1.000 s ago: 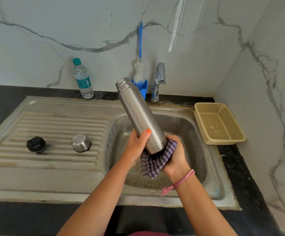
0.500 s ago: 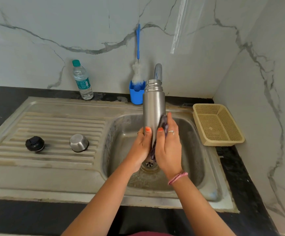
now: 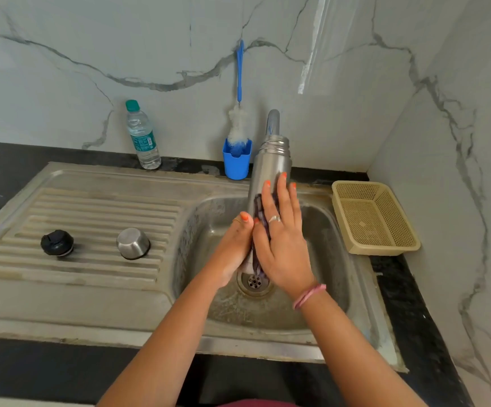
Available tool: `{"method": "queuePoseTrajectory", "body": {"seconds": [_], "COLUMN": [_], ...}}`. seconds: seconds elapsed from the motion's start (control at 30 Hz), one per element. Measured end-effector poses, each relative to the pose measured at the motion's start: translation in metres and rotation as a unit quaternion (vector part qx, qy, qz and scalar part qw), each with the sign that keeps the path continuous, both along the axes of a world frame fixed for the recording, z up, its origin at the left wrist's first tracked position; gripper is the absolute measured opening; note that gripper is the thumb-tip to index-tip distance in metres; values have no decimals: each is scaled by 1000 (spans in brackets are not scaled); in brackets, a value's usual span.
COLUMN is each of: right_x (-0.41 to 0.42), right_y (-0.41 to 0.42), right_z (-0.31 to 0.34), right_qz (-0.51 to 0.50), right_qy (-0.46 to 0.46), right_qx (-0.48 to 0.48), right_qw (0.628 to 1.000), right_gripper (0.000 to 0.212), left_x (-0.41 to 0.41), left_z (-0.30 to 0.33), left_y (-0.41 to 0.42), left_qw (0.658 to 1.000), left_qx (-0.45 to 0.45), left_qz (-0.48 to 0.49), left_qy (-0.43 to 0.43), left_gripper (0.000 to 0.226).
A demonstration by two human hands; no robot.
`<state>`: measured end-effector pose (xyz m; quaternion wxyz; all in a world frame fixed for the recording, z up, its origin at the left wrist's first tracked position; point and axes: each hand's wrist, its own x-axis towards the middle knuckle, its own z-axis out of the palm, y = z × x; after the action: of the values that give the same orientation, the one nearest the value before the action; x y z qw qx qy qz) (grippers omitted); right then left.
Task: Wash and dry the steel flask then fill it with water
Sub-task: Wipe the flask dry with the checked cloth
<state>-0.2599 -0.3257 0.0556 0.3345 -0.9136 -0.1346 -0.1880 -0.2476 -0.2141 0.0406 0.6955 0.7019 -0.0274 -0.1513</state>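
Steel flask (image 3: pixel 270 168) stands upright over the sink (image 3: pixel 335 295) drain, left hand (image 3: pixel 232 254) gripping its base, right hand (image 3: pixel 282 239) pressing a checked cloth (image 3: pixel 258 207) flat against its side; lids sit on the drainboard.

I am standing at a home kitchen counter. A steel sink (image 3: pixel 355 289) with a ribbed draining board (image 3: pixel 91 218) is sitting in a black countertop (image 3: pixel 18 154), and a tap (image 3: pixel 273 121) is rising behind the basin. White marble-look wall panels (image 3: pixel 120 54) are meeting in a corner at the right. A bottle brush (image 3: pixel 239 113) is standing in a blue holder (image 3: pixel 236 164), a plastic water bottle (image 3: pixel 143 136) is standing against the wall, and a beige plastic basket (image 3: pixel 375 218) is resting beside the basin.
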Motion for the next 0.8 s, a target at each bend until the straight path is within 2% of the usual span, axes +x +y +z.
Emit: {"method": "queuePoseTrajectory", "body": {"seconds": [0.13, 0.2, 0.33, 0.4, 0.53, 0.63, 0.7, 0.8], "right_x": [44, 55, 32, 15, 12, 22, 32, 48], "right_y": [-10, -9, 2, 1, -3, 2, 3, -1], "right_z": [25, 30, 12, -1, 3, 20, 26, 31], "right_qz": [-30, -36, -35, -20, -23, -38, -46, -65], "right_qy": [22, 33, -18, 2, 68, 67, 33, -3], "right_qx": [37, 41, -91, -94, -103, -131, -121, -17], "right_qw": [999, 998, 995, 995, 992, 988, 991, 998], "right_gripper": [58, 58, 58, 58, 51, 46, 42, 42], "left_x": [-10, -14, -4, -2, -12, -12, -11, -10], "left_z": [3, 1, -13, -22, -24, -27, -26, -23], "left_y": [-3, -7, -4, -1, -3, -6, -7, -7], "left_qw": [997, 998, 998, 997, 998, 999, 999, 1000], "left_qx": [73, 68, 56, 68, 36, 5, 0, 8], "left_qz": [-12, -1, 28, 20, -1, -5, -3, -14], "left_qy": [16, 17, -31, -42, -54, -44, -35, -21], "left_gripper": [101, 103, 121, 121, 120, 133, 138, 140]}}
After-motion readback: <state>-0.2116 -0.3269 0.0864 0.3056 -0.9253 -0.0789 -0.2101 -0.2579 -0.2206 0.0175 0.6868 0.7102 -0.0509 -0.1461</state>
